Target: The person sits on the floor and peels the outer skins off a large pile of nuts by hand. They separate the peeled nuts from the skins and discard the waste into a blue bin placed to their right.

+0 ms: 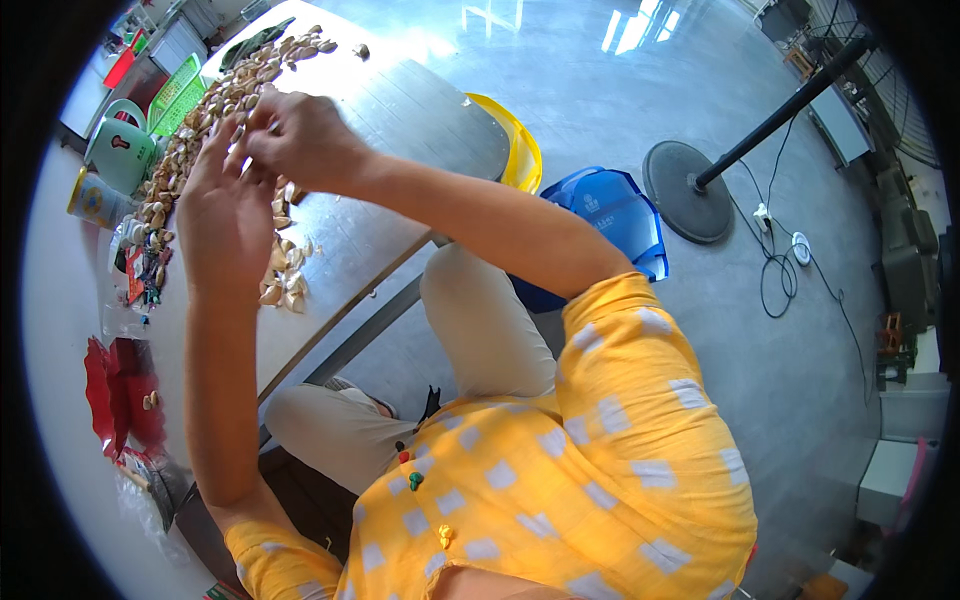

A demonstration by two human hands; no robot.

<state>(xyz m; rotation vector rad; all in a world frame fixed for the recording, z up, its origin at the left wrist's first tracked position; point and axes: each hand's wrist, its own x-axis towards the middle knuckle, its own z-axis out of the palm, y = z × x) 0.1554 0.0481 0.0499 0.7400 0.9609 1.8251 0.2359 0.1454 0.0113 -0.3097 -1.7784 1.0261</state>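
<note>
My left hand [225,191] is raised over the metal-topped table [337,240], palm turned up and fingers bent. Against its fingertips, my right hand [311,139] comes in from the right with fingers curled. A small piece, apparently a garlic clove [238,135], shows at the left fingertips; blur and the fingers hide most of it. What the right fingers grip is too blurred to tell. Behind the hands runs a long heap of brownish garlic cloves [232,94]. Paler garlic cloves [285,277] lie in a smaller pile by my left wrist.
Along the far side stand a green plastic basket [176,94], a light green container [124,154] and a tin [97,199]. A red tray [124,390] lies left of my forearm. Beyond the table are a yellow-rimmed tub [525,146], a blue bag [607,210], a fan base [686,191] and cables [780,274].
</note>
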